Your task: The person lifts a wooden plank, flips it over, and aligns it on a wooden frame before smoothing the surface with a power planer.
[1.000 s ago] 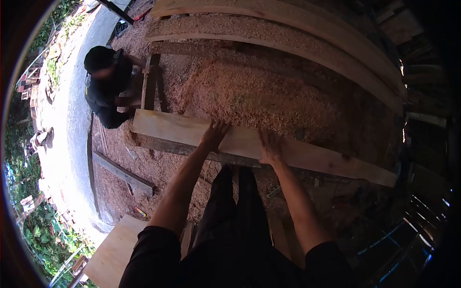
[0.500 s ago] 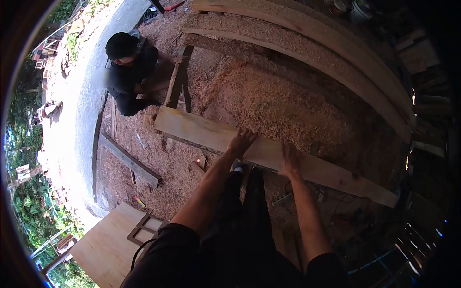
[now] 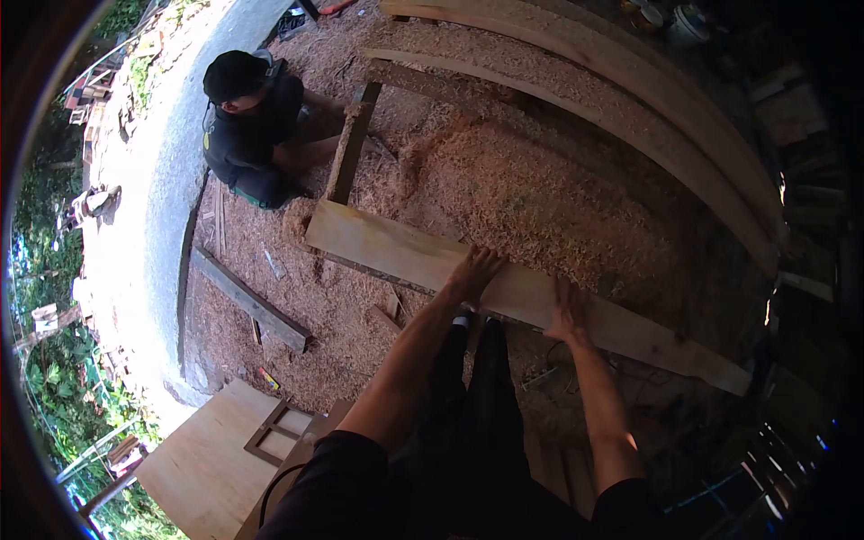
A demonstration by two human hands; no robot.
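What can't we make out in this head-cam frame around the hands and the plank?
- Head view: underside of the plank, so whatever it rests on is hidden.
- Palms of the left hand and right hand face down on the plank; grip cannot be told.
- Right side is too dark to read.
- The crouching person has hands hidden behind a wooden frame.
- Small bits in the sawdust are too small to identify.

Sawdust heap (image 3: pixel 531 202) crowds the plank (image 3: pixel 396 247) beyond; a crouching person (image 3: pixel 252 126) blocks its left end.
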